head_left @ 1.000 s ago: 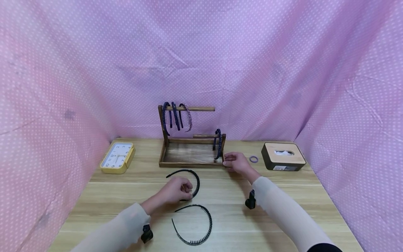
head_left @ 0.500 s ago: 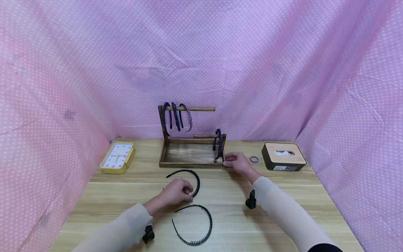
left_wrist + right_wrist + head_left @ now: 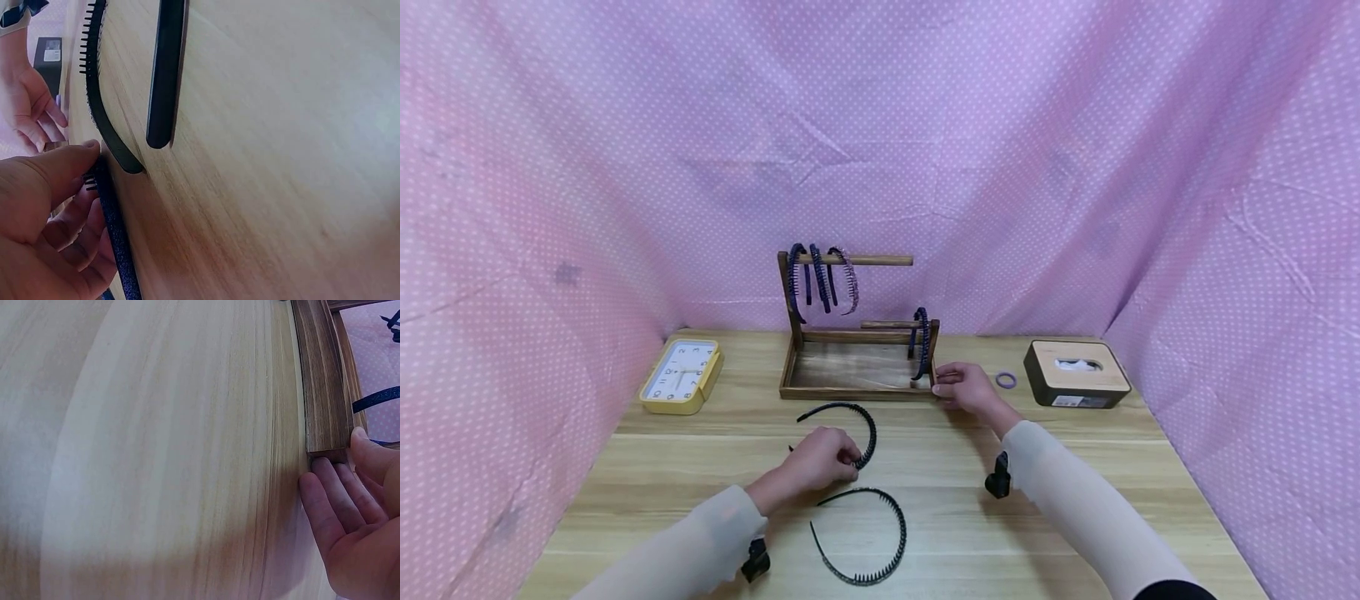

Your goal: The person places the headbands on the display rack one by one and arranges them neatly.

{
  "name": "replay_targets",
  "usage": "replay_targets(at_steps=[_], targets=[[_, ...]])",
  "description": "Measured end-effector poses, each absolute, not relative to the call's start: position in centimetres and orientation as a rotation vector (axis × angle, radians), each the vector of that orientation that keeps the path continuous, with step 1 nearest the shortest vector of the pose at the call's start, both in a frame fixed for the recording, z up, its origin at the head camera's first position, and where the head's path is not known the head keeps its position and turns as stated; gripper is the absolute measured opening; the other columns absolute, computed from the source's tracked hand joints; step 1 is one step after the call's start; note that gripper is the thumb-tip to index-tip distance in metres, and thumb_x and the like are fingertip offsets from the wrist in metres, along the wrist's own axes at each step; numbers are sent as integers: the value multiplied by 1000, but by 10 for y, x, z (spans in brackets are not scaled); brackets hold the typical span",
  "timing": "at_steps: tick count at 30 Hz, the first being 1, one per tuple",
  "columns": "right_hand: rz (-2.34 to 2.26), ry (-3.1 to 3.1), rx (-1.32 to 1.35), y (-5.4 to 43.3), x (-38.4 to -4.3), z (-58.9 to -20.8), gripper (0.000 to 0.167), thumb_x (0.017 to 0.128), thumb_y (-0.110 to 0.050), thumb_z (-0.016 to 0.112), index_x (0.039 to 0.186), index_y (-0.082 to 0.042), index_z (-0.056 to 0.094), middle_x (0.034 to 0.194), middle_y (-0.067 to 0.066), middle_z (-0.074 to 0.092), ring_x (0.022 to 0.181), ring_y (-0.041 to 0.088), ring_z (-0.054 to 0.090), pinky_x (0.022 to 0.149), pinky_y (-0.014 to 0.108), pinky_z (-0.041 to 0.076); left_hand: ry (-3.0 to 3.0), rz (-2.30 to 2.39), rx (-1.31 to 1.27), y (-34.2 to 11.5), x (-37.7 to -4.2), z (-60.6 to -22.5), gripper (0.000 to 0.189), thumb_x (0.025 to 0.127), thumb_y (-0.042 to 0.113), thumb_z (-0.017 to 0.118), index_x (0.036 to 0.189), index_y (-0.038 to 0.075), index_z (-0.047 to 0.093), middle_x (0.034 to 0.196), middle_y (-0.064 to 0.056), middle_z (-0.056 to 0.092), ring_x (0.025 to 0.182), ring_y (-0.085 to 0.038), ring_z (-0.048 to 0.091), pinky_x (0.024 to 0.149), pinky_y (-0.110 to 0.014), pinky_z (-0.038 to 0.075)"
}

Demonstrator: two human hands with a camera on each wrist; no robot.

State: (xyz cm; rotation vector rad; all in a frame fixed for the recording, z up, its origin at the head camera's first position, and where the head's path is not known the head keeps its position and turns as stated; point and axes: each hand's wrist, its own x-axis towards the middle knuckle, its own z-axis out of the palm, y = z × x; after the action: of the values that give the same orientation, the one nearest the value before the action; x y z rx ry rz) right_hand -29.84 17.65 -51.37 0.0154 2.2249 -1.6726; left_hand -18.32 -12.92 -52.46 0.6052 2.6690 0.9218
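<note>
My left hand pinches a dark toothed headband by its near arm, between thumb and fingers. In the left wrist view this headband looks dark blue and glittery, partly hidden by the hand. Nearer to me lies a second black toothed headband, flat on the table. My right hand grips the right front corner of a brown wooden headband stand. Seen from the right wrist, its thumb lies over the wall of the stand and the fingers curl against the end.
Several headbands hang on the stand's upper peg, and one headband on its lower peg. A yellow clock lies at left. To the right are a purple ring and a tissue box. Pink dotted cloth surrounds the table.
My left thumb and fingers have come together on the headband's near arm. A tip of it now shows left of the hand. The right hand and the stand stay put.
</note>
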Motion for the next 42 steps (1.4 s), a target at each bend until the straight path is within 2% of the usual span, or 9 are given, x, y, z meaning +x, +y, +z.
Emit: replay_targets(at_steps=[8,13,23,30,38,42], targets=[[-1671,2249,20,177,-299,-519,43,96,-3,70,137,4,57,138,28,60,107,30,70,86,46,62,2701,934,658,-133,-179,-523,16,83,12,83,99,13,80,87,9,72,76,-2,61,70,-24,54],[-1673,2249,16,177,-299,-517,42,97,-3,69,137,4,57,138,28,60,105,28,70,87,46,62,2748,962,677,-138,-177,-514,16,85,12,81,100,12,80,84,10,70,74,-2,59,67,-23,51],[-1672,2240,27,177,-300,-514,45,97,-3,69,140,4,55,140,28,58,106,29,70,89,47,61,2746,1110,617,-150,-177,-497,12,88,13,80,99,18,80,80,14,67,74,-4,59,66,-22,50],[-1663,2252,28,177,-300,-517,43,97,-1,68,138,4,56,137,28,61,105,30,71,86,44,62,2701,1201,549,-156,-170,-476,12,92,17,77,104,17,78,86,11,69,82,-9,62,70,-25,53],[-1668,2250,26,176,-299,-517,43,97,0,68,138,5,56,137,28,61,109,33,70,87,46,61,2750,1267,562,-163,-172,-451,16,93,19,76,109,16,76,93,9,73,88,-10,66,77,-28,55],[-1669,2249,25,177,-300,-518,42,96,-1,68,137,5,57,137,28,61,108,32,70,87,45,62,2806,1340,539,-163,-177,-443,17,93,17,77,110,15,76,96,7,75,90,-11,67,76,-29,57]])
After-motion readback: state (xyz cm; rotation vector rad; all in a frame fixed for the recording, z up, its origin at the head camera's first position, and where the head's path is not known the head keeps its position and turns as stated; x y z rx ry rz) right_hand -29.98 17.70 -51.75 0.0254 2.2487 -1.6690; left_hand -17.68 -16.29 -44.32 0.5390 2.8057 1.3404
